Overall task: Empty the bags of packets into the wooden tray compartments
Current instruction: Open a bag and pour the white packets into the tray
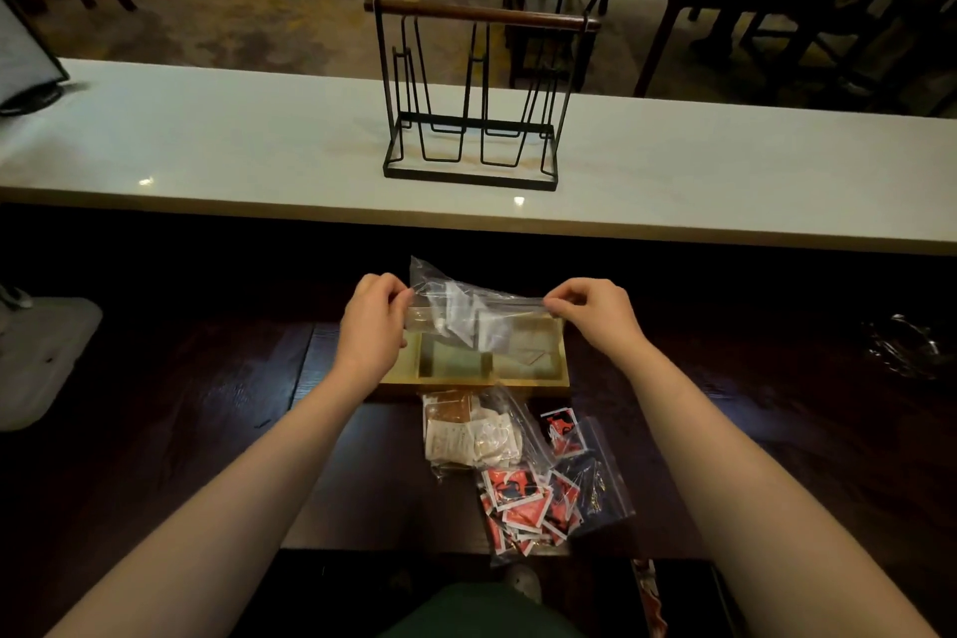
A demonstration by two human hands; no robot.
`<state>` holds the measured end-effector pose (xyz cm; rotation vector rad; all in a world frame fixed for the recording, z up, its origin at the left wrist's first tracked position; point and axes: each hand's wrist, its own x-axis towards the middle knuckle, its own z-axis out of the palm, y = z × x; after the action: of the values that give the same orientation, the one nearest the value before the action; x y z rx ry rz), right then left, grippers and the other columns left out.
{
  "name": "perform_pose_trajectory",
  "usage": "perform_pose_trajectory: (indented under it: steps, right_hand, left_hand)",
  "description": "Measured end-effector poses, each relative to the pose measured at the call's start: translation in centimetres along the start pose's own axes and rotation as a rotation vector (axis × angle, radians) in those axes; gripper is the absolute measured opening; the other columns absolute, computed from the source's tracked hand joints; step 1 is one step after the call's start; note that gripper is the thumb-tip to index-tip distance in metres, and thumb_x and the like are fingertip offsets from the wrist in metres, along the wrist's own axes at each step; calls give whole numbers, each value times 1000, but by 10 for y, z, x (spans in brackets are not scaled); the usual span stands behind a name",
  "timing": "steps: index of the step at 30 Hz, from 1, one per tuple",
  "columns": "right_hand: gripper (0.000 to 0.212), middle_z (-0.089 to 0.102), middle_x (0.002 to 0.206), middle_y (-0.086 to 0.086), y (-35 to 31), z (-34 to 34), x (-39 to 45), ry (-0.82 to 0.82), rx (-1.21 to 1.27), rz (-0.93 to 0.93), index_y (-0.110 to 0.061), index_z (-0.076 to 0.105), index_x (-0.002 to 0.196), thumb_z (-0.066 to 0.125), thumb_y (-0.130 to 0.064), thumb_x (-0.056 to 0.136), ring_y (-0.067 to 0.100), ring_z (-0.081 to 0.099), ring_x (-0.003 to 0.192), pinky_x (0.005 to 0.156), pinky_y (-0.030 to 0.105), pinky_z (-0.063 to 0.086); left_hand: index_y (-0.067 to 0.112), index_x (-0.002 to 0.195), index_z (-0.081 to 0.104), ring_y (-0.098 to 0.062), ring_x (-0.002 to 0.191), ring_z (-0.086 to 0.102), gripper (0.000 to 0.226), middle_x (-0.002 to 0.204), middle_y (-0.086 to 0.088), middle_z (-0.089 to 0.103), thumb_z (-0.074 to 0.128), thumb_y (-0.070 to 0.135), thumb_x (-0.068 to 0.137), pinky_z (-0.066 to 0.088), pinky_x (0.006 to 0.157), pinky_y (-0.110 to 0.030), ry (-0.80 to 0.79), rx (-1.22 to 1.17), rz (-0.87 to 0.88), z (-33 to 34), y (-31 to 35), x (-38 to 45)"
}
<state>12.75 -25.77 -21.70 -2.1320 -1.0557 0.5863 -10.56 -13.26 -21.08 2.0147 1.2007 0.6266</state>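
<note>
A person's left hand pinches 1 end of a clear bag of pale packets, held stretched above the wooden tray on a dark table — the right hand pinches the opposite end. Just in front of the tray lie 2 more bags: 1 of beige packets, and to its right 1 of red packets. Beyond, a wire rack stands on a white counter.

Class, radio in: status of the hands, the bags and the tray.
Left hand and right hand hold clear bag over wooden tray. Two full bags wait nearer. Nothing blocking.
</note>
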Motion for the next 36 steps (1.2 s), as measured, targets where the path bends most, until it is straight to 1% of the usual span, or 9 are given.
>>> perform_pose_trajectory:
  steps: [2, 6, 9, 13, 18, 23, 27, 31, 36]
  right_hand:
    - [7, 69, 79, -8, 9, 3, 0, 3, -5, 19, -21, 75, 85, 71, -25, 82, 4, 61, 79, 75, 21, 46]
    - [7, 67, 77, -10, 22, 9, -1, 0, -16, 59, -21, 76, 86, 72, -25, 81, 3, 58, 78, 70, 17, 40]
    - [9, 68, 82, -8, 30, 12, -3, -3, 9, 89, -20, 76, 89, 71, -22, 82, 2, 57, 78, 68, 14, 39]
    - [8, 69, 82, -9, 34, 12, -5, 36, 58, 101, -22, 75, 89, 71, -21, 82, -2, 56, 76, 64, 4, 36]
    - [8, 63, 76, -18, 33, 9, -6, 58, 92, 96, -22, 75, 88, 70, -19, 83, -6, 55, 74, 62, 0, 37]
    - [8, 64, 73, -17, 31, 11, -6, 63, 163, 99, -21, 74, 89, 70, -17, 83, -4, 58, 70, 65, 8, 40]
    - [9, 66, 74, -13, 31, 13, -6, 84, 195, 105, -21, 74, 88, 69, -15, 84, 0, 61, 68, 68, 16, 46]
    - [10, 69, 76, -8, 31, 12, -6, 80, 239, 106, -24, 73, 86, 68, -15, 84, 7, 65, 70, 74, 27, 56]
    - [11, 69, 78, -9, 28, 10, -8, 82, 261, 75, -25, 73, 86, 68, -14, 85, 6, 64, 73, 72, 22, 52]
  left_hand:
    - [10, 78, 54, -28, 67, 58, 20, 88, -3, 47, 47, 17, 96, 56, 62, -46, 6, 44, 40, 3, 2, 2]
    - [13, 80, 53, -27, 72, 56, 17, 89, -2, 46, 48, 16, 95, 54, 69, -50, -7, 68, 90, 8, 8, 2]
    - [15, 79, 52, -23, 69, 54, 16, 90, -2, 46, 49, 17, 95, 52, 69, -47, -21, 67, 116, 11, 17, 2]
    - [8, 89, 58, -15, 79, 50, 16, 98, -3, 49, 50, 20, 95, 39, 71, -30, -19, 116, 132, 13, 33, 2]
    - [11, 90, 57, -15, 78, 51, 17, 100, 5, 43, 50, 25, 95, 39, 66, -30, 13, 192, 242, 7, 55, 0]
    - [10, 92, 58, -20, 76, 56, 20, 108, -1, 47, 49, 28, 95, 51, 63, -37, 30, 263, 299, 2, 75, 2]
    - [11, 95, 59, -17, 77, 57, 20, 113, 0, 46, 49, 29, 95, 52, 64, -33, 11, 279, 328, 1, 87, 4]
    - [13, 93, 59, -20, 79, 58, 19, 115, -1, 47, 50, 29, 95, 55, 68, -39, 22, 281, 321, -4, 93, 6]
    - [14, 90, 58, -19, 80, 59, 18, 113, 1, 47, 50, 29, 95, 56, 70, -42, 23, 252, 352, -9, 102, 1]
